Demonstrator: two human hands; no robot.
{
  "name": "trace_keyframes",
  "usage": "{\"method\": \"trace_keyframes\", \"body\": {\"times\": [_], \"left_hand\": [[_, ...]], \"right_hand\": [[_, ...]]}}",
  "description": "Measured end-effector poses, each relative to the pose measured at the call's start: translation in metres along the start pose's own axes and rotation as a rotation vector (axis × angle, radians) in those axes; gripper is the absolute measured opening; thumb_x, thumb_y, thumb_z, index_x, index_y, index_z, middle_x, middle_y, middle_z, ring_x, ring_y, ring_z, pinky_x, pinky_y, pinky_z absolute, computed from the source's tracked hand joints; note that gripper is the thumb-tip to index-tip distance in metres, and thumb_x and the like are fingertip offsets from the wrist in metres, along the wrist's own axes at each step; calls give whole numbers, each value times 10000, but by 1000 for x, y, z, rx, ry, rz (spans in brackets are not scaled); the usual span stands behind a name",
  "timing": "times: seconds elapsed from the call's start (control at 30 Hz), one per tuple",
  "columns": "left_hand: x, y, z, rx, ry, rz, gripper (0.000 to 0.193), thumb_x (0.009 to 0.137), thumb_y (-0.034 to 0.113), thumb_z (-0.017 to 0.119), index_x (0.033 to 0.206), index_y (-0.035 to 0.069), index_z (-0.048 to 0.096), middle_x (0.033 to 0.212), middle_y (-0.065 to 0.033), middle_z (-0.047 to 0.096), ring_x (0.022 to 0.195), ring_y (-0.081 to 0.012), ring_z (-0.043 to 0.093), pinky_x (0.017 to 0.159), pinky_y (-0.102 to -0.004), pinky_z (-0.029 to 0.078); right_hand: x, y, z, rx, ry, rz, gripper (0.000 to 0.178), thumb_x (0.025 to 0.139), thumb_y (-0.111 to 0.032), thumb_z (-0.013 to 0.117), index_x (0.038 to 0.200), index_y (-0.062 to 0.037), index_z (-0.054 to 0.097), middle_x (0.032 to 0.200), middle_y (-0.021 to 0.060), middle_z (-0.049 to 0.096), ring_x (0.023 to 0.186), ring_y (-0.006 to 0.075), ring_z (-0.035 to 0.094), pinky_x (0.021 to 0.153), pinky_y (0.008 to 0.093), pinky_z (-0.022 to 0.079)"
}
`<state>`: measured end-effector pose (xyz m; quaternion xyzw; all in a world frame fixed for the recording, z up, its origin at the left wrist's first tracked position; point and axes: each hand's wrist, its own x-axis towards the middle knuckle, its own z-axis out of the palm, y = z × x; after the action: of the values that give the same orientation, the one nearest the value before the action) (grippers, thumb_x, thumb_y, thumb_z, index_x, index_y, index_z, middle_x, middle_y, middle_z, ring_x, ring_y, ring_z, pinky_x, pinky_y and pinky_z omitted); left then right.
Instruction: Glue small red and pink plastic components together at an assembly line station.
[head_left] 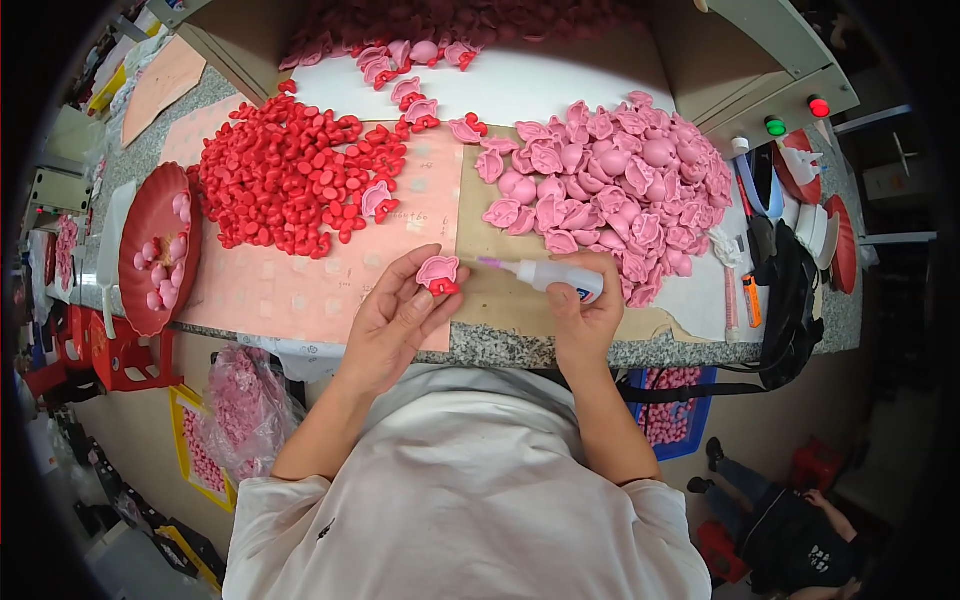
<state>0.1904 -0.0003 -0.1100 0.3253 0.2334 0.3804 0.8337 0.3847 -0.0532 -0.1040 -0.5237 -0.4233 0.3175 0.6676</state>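
My left hand [388, 322] is closed on a small pink hollow plastic piece [436, 269], its open side facing up. A red plastic piece [443, 287] sits against its lower edge. In my right hand [588, 322] is a white squeeze bottle [560, 278], lying nearly level. Its thin purple-tinted nozzle [488, 262] points left, a short way from the pink piece. Beyond my left hand lies a heap of red pieces [290, 180]; beyond my right, a heap of similar pink pieces [625, 175].
A red dish [136, 290] with pink balls stands at the left. Pink pieces joined to red ones [408, 92] trail toward an open-fronted box [735, 70] with a green and a red light. An orange lighter [751, 300] and a black bag [790, 310] lie right. Another person sits lower right.
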Motion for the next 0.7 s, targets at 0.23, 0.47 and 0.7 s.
{"method": "trace_keyframes", "body": {"times": [0.23, 0.47, 0.7], "left_hand": [[0, -3, 3, 173, -46, 98, 446, 935, 66, 465, 1355, 43, 316, 1302, -119, 455, 1258, -233, 420, 1041, -359, 370], [-6, 6, 10, -111, -34, -3, 493, 954, 113, 443, 1398, 30, 245, 1334, -152, 431, 1267, -237, 412, 1035, -365, 383], [4, -3, 27, -684, 8, -85, 563, 968, 88, 386, 1442, 51, 84, 1440, -212, 249, 1305, -262, 352, 1046, -362, 382]], "right_hand": [[6, -3, -7, 129, -41, 84, 294, 814, 4, 628, 1055, -29, 464, 1005, 92, 593, 913, 141, 561, 806, 283, 460], [4, -9, -16, -374, -156, 23, 292, 803, -21, 649, 1051, -27, 496, 970, 80, 598, 869, 139, 568, 798, 279, 454], [11, -16, -49, -413, -176, 26, 335, 797, -48, 662, 1093, -34, 505, 996, 90, 629, 883, 170, 616, 803, 311, 489]]}}
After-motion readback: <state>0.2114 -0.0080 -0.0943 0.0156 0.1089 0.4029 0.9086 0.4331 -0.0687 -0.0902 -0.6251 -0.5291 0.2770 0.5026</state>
